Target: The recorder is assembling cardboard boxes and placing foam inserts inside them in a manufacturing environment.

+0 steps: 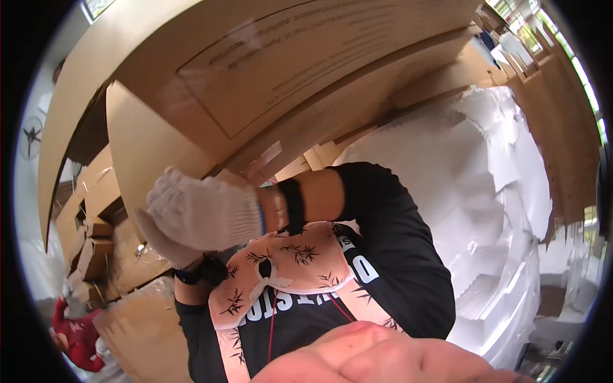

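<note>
Both my hands wear white knit gloves and lie one over the other, left of the middle. My right hand (207,210) reaches across my chest. Its fingers are bent and pressed together, and what they hold, if anything, is hidden. Under it is my left hand (167,241), mostly covered; only a smooth outer edge of its glove shows, so its grip is unclear. Just beyond the hands a tan cardboard flap (143,131) hangs from a large cardboard box (319,54). Whether a hand touches the flap cannot be told.
White sheets of packing material (440,166) are piled at the right. Several smaller cartons (99,191) stand at the far left, with a flat cardboard sheet (143,325) below them. A person in red (80,335) is at the lower left. Brown board (565,140) rises along the right.
</note>
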Action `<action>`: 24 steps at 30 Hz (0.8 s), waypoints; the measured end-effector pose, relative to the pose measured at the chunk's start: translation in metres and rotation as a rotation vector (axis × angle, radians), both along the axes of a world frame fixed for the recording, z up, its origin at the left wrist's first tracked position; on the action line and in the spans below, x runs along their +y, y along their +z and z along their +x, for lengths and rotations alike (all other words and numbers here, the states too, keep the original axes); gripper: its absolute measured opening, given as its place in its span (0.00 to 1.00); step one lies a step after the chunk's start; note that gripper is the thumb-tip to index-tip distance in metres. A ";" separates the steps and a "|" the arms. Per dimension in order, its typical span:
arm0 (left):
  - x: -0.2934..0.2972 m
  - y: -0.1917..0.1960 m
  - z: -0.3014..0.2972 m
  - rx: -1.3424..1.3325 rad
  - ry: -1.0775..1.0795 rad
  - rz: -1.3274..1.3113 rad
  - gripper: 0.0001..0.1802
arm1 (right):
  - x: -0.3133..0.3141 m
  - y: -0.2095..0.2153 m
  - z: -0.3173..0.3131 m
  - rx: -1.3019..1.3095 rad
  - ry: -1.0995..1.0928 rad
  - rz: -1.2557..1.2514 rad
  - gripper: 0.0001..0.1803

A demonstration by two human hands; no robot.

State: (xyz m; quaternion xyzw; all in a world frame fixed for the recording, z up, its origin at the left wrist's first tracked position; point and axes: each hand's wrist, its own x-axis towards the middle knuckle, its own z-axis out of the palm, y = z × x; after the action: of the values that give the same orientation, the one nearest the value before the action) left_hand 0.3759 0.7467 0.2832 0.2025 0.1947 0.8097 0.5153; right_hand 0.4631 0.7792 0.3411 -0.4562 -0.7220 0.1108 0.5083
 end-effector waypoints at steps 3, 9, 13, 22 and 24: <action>0.000 -0.002 -0.025 -0.073 0.070 -0.322 0.25 | 0.041 0.023 0.098 -0.605 0.903 0.786 0.21; -0.027 -0.016 -0.042 1.366 0.808 -0.375 0.22 | 0.086 -0.151 0.209 -0.329 1.059 -0.892 0.18; -0.084 0.003 -0.047 0.319 0.590 -0.528 0.18 | 0.141 -0.196 0.247 -1.046 0.804 -0.293 0.20; -0.277 -0.052 -0.121 0.272 0.551 -0.553 0.18 | 0.090 -0.235 0.161 -1.076 0.494 -0.573 0.19; -0.333 -0.078 -0.136 0.206 0.604 -0.522 0.17 | 0.052 -0.252 0.123 -1.104 0.576 -0.591 0.19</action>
State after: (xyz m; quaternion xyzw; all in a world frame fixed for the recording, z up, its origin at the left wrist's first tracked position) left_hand 0.2396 0.4138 0.2056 0.0787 0.4947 0.8234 0.2665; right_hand 0.5860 0.8313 0.0886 -0.3552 -0.9071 0.1851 -0.1291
